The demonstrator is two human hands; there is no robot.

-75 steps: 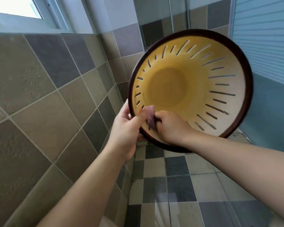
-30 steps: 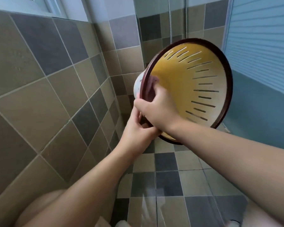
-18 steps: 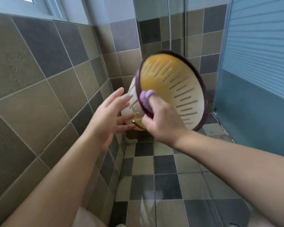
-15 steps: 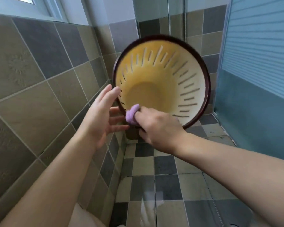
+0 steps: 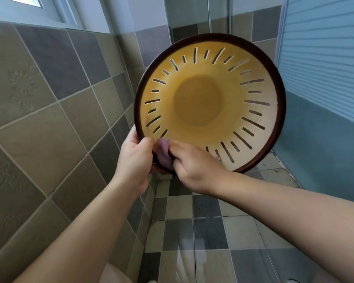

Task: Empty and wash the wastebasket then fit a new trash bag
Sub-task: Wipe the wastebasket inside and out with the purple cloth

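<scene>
Right now I see the basket (image 5: 209, 103) held up in the air, its open mouth turned toward me, in front of the tiled wall (image 5: 49, 111) and above the floor (image 5: 208, 237). My left hand (image 5: 134, 160) grips its dark rim at the lower left, thumb over the edge. My right hand (image 5: 194, 166) pinches a purple cloth (image 5: 164, 153) against the rim, just beside the left hand.

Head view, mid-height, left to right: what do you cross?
Tiled wall → left hand → purple cloth → right hand → wastebasket's dark rim → blue panel.
</scene>
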